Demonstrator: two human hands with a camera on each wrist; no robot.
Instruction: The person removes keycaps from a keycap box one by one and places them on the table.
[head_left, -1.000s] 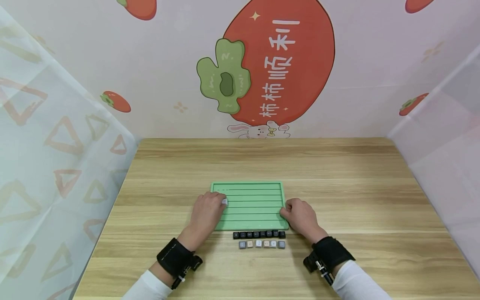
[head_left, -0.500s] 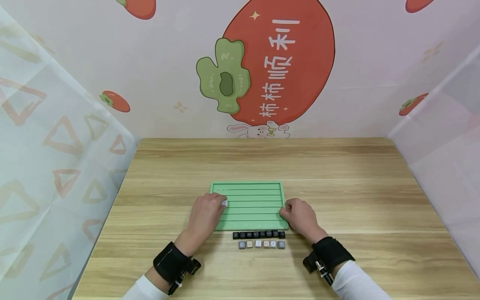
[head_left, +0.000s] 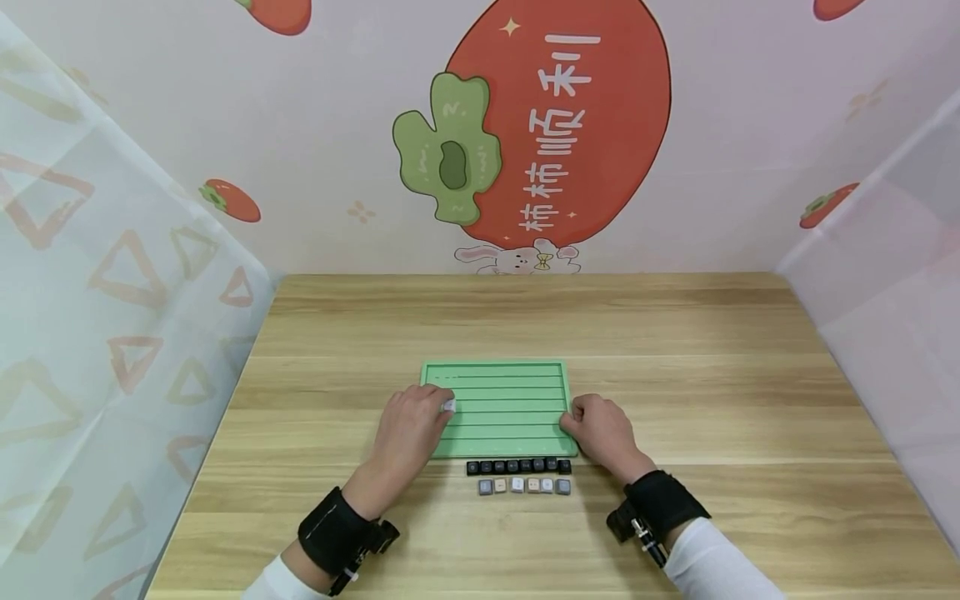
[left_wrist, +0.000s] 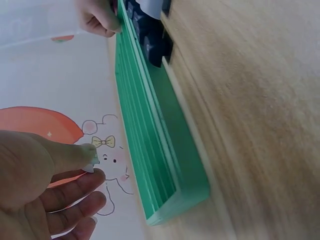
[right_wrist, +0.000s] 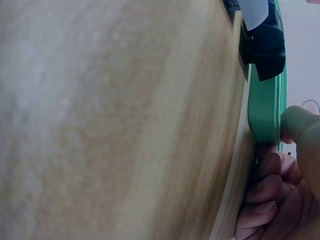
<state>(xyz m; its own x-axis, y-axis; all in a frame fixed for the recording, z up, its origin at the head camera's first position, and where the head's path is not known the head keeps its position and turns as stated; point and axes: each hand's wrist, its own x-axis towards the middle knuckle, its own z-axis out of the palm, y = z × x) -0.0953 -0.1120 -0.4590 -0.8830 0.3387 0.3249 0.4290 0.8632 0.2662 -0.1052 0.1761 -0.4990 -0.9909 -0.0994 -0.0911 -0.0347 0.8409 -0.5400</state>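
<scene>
A green slotted tray with long horizontal grooves lies on the table. Over its left part, my left hand pinches a small white keycap between thumb and fingertips. In the left wrist view the keycap peeks out past the thumb, mostly covered by the fingers. At the opposite side my right hand grips the tray's right edge. Its thumb lies on the rim and the other fingers are curled against the side, as the right wrist view shows.
Just in front of the tray runs a row of several black keycaps. Nearer to me is a second row of grey, beige and white keycaps. A printed backdrop stands behind the wooden table.
My left wrist and forearm have shifted a little left and toward me, while the fingers stay over the tray with the keycap. My right hand keeps its place on the tray's edge.
</scene>
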